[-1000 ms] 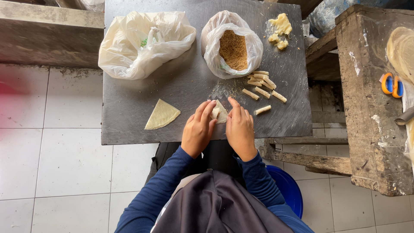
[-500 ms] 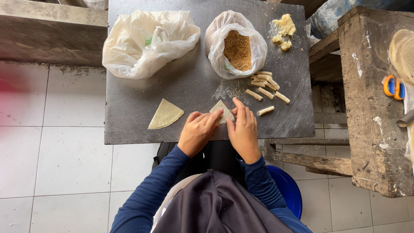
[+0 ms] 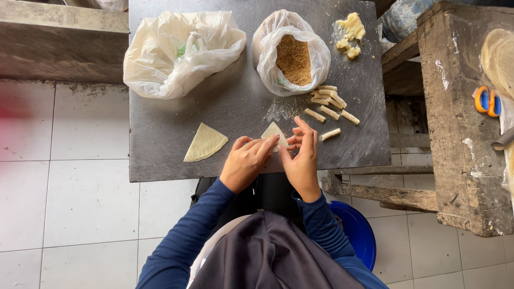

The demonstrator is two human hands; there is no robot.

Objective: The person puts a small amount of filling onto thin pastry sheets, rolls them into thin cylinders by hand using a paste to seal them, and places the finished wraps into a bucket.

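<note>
Two bare hands work at the near edge of the grey metal counter, over a triangular pastry wrapper. Left hand: fingers curled down onto the wrapper's near left corner, pinching it. Right hand: fingertips pressed on the wrapper's right edge, thumb tucked in beside the left fingers; both grips are closed on the wrapper. It lies flat on the counter with its point away from the person, most of its near half hidden by the fingers. Both forearms are in dark blue sleeves.

Left of the wrapper, apart from it, a second triangular wrapper lies flat and untouched. Just right of the held wrapper lies one finished pastry roll. Beyond the wrapper and to its right is a loose cluster of rolled pastries, some touching. Crumbs are scattered just beyond the wrapper. Farther beyond it stands an open plastic bag of brown crumbs; left of that bag, a crumpled white plastic bag. Right of the crumb bag, pale yellow lumps of filling sit on the counter's far corner.

Well right of the wrapper, on a rough wooden bench, lie orange-handled scissors.
</note>
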